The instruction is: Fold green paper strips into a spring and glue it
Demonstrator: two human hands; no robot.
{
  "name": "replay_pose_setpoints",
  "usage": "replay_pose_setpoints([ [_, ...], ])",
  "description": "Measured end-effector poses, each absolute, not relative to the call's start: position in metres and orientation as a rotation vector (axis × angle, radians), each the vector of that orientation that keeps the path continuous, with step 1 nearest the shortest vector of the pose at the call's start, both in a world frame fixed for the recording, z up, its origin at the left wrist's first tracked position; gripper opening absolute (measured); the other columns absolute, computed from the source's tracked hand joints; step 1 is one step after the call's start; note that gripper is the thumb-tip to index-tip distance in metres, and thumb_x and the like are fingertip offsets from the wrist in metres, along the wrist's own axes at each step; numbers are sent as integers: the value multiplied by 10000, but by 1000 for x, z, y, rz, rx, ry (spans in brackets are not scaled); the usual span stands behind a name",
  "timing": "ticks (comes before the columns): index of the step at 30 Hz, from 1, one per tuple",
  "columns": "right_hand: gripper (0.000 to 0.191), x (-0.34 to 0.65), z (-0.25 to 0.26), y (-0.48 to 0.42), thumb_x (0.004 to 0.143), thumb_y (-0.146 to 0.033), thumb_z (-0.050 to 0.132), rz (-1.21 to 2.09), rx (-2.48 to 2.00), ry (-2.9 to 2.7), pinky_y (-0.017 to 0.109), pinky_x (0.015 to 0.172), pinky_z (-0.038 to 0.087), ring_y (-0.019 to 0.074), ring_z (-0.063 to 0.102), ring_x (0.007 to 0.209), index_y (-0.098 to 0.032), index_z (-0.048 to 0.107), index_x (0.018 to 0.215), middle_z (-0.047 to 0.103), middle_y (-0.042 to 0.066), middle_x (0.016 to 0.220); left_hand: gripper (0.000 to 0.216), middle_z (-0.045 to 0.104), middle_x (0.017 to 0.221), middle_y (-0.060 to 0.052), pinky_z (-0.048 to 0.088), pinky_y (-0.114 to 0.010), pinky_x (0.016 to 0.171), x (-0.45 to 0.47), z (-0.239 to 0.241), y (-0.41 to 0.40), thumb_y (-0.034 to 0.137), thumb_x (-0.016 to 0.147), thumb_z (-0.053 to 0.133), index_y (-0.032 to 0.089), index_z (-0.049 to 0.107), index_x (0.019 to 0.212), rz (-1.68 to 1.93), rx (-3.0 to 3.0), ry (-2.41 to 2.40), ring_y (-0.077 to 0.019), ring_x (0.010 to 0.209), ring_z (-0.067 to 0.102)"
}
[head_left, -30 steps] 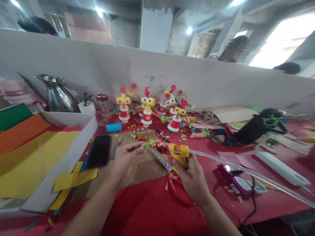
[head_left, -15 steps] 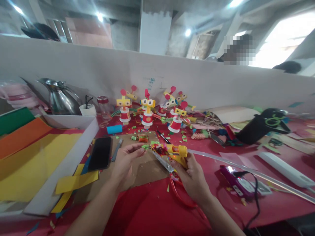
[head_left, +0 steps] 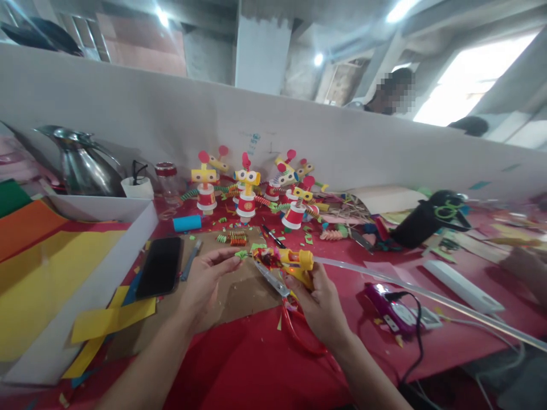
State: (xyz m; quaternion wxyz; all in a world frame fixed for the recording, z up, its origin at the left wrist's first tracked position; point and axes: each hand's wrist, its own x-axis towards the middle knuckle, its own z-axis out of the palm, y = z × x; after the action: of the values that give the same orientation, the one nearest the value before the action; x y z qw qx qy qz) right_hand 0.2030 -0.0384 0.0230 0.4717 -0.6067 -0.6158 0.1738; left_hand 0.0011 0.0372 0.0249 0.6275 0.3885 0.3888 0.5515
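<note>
My right hand (head_left: 318,302) is wrapped round a yellow hot glue gun (head_left: 305,260), its nozzle toward the left and a long clear glue stick (head_left: 397,280) running out of its back. Between the fingertips of my left hand (head_left: 209,279) is a small green folded paper piece (head_left: 241,254), close to the nozzle, whose tip is hard to make out. Scissors with red handles (head_left: 290,327) lie below the gun, partly hidden by my right hand. A sheet of brown cardboard (head_left: 231,302) lies beneath. Folded paper springs (head_left: 238,238) rest at its far edge.
Several paper-cup robot figures (head_left: 207,196) stand along the white partition (head_left: 171,114). A phone (head_left: 160,266), a white box (head_left: 141,225) of coloured paper and a steel jug (head_left: 88,165) are at left. A purple device (head_left: 391,310) with a cable is at right. Another person's hand (head_left: 527,270) shows far right.
The view has turned slightly right, so everything sits further left. Both hands keep the same hold on the glue gun and green paper piece. Another person's hand has appeared at the right edge.
</note>
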Motion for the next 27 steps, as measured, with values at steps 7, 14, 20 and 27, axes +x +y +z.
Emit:
replay_pose_setpoints([
  [7, 252, 206, 27, -39, 867, -367, 544, 452, -1477, -1491, 282, 698, 485, 196, 636, 799, -220, 499, 1067, 672, 48, 908, 280, 723, 799, -56, 490, -264, 730, 1, 21, 39, 208, 553, 818, 149, 752, 819, 1291, 869, 841, -134, 720, 631],
  [14, 270, 202, 31, -36, 873, -360, 536, 473, -1374, -1450, 272, 715, 489, 198, 643, 867, -227, 481, 1101, 669, 58, 968, 276, 722, 805, -59, 489, -276, 742, 2, 20, 39, 203, 559, 810, 149, 748, 822, 1276, 883, 854, -135, 720, 634],
  [20, 243, 199, 30, -38, 860, -371, 538, 399, -1491, -1523, 261, 627, 462, 185, 624, 717, -221, 505, 1048, 678, 32, 843, 294, 725, 782, -62, 478, -271, 731, 2, 23, 38, 211, 520, 826, 141, 750, 795, 1272, 855, 881, -137, 706, 633],
  [27, 227, 200, 35, -38, 858, -371, 532, 322, -1543, -1555, 263, 603, 449, 183, 610, 669, -220, 500, 1024, 670, 27, 786, 296, 727, 791, -66, 469, -261, 717, 2, 25, 37, 231, 531, 823, 149, 753, 807, 1264, 876, 895, -134, 711, 620],
])
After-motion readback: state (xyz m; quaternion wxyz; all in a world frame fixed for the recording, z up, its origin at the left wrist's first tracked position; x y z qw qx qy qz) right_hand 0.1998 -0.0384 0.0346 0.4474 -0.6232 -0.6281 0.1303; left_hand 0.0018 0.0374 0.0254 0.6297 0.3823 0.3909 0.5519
